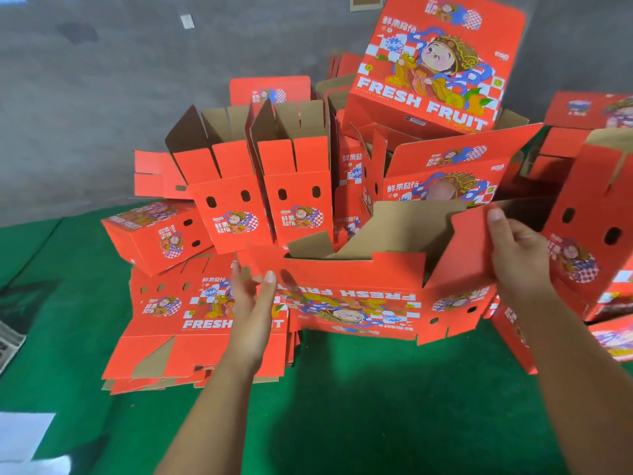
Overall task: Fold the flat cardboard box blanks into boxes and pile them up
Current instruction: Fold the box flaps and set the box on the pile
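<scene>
1. Red cardboard fills the centre of the frame: the right hand (517,255) pinches the end flap (469,248) of a half-opened box blank (349,296), thumb on the flap's printed face.
2. The left hand (250,303) is open, fingers straight, at the blank's left edge; whether it touches is unclear.
3. Held firmly from 1 side only, the blank could twist or sag back flat, I judge, and a crease might fold the wrong way.
4. The stack of flat blanks (191,347) lies just beside it at lower left on the green mat (342,399); a sweeping left hand could slide the top sheets off.
5. Behind, the pile of folded boxes (260,186) leans unevenly, with 1 box (435,63) tilted on top at upper right; a nudge may topple it.
</scene>
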`<state>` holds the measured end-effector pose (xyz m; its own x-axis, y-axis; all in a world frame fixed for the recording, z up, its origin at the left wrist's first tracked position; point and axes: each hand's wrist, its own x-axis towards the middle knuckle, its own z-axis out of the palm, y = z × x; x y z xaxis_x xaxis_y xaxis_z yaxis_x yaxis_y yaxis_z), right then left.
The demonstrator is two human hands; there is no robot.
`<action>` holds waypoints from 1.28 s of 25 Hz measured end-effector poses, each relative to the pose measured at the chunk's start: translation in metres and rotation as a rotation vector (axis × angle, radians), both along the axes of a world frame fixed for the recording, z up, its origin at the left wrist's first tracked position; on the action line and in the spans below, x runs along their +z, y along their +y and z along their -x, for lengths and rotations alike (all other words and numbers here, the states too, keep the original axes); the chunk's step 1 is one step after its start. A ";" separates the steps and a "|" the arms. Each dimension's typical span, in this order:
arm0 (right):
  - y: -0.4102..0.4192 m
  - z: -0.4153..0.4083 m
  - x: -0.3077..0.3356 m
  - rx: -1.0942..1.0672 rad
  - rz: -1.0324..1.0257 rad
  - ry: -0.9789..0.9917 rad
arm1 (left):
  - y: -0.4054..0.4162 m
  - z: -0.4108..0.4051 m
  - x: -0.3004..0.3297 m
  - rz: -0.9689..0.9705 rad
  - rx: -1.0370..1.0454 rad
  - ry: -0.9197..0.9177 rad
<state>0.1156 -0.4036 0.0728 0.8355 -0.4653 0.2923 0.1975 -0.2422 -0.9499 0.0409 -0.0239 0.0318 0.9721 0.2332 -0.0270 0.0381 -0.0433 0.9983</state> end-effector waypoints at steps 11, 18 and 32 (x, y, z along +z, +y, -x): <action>0.079 -0.012 -0.001 0.106 0.104 0.604 | -0.017 0.035 -0.004 0.101 0.079 -0.192; 0.095 -0.011 0.003 0.227 0.182 0.264 | 0.025 0.054 0.001 -0.343 -0.279 0.049; 0.048 0.039 -0.028 0.081 -0.163 0.268 | -0.030 0.029 -0.003 -0.655 0.188 0.007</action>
<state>0.0765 -0.3555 0.0443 0.9087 -0.4171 -0.0158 -0.0526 -0.0768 -0.9957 0.0119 -0.0536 0.0292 0.9136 0.3686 0.1714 0.1106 -0.6311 0.7678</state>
